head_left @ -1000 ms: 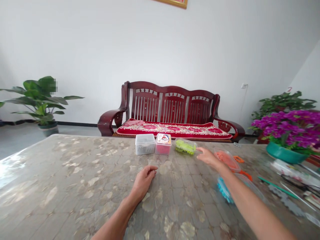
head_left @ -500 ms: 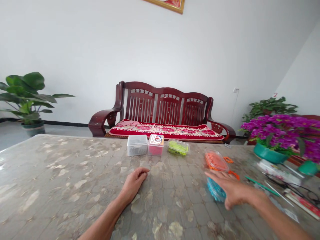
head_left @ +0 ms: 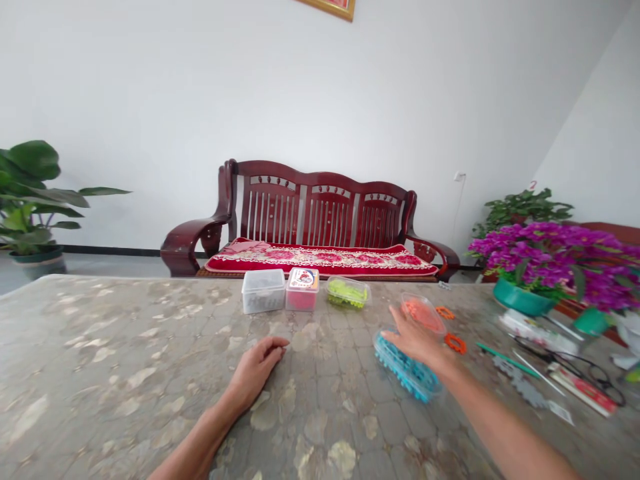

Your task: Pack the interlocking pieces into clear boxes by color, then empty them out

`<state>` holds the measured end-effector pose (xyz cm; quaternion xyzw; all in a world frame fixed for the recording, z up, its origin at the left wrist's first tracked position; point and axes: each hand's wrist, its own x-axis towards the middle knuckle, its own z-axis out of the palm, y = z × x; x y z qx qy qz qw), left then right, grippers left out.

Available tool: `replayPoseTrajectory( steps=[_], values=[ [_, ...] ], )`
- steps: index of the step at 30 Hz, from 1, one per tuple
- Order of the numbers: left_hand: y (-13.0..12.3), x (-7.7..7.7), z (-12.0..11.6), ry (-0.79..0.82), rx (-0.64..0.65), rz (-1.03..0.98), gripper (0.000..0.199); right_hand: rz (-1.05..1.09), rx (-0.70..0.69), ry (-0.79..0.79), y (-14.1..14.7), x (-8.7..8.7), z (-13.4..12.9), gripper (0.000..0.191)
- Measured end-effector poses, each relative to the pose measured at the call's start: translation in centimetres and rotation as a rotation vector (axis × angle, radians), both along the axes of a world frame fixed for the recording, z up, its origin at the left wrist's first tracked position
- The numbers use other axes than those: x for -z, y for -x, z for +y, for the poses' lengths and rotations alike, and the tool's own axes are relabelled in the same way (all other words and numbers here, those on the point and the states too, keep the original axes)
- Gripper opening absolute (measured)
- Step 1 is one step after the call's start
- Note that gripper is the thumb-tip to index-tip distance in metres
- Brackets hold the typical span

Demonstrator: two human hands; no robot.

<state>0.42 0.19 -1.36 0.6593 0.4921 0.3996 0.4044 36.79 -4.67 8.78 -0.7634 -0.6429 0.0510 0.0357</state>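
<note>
While the right hand [head_left: 414,339] is showing above the neighbouring ends of the orange container [head_left: 424,312] and the blue container [head_left: 407,371], its thumb and fingers are standing spread; whether they are touching either one, I cannot tell. Both containers are sitting on the patterned worktop [head_left: 150,373], the blue one nearer the person. Well to their left, the left hand [head_left: 256,367] is resting with its fingers loosely curled; whether it is pinching anything, I cannot tell. Beyond it, a grey-filled box [head_left: 264,293], a pink-filled box [head_left: 303,301] and a green container [head_left: 347,293] are standing in a row.
</note>
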Motion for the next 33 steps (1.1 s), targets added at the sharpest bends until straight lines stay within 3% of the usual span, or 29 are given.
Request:
replayPoseTrajectory(
  steps=[3,6,9,12,18,25,28,33],
  values=[
    [0.0,-0.1,0.0,0.008,0.005,0.005,0.035,0.096,-0.137,0.040,-1.4,-0.1,-0.1,0.078],
    [0.0,-0.1,0.0,-0.003,0.010,0.015,0.034,0.097,-0.263,0.120,-2.8,0.3,-2.4,0.092],
    [0.0,-0.1,0.0,-0.030,0.014,0.037,0.032,0.015,-0.270,0.138,-2.6,1.4,-4.9,0.095],
    [0.0,0.1,0.0,-0.054,0.026,0.065,0.032,-0.115,-0.193,-0.006,-0.8,2.8,-5.7,0.077],
    [-0.1,0.7,0.4,-0.078,0.036,0.069,0.031,-0.228,0.069,-0.180,2.6,4.2,-1.9,0.060],
    [-0.2,0.6,0.3,-0.074,0.043,0.071,0.031,0.005,0.116,-0.327,2.3,3.0,4.3,0.045],
    [-0.2,0.3,0.1,-0.077,0.043,0.067,0.030,0.014,0.089,-0.344,1.5,2.7,4.0,0.047],
    [-0.4,-0.2,0.0,-0.090,0.045,0.076,0.029,-0.068,-0.025,-0.288,1.3,3.8,1.7,0.051]
  ],
)
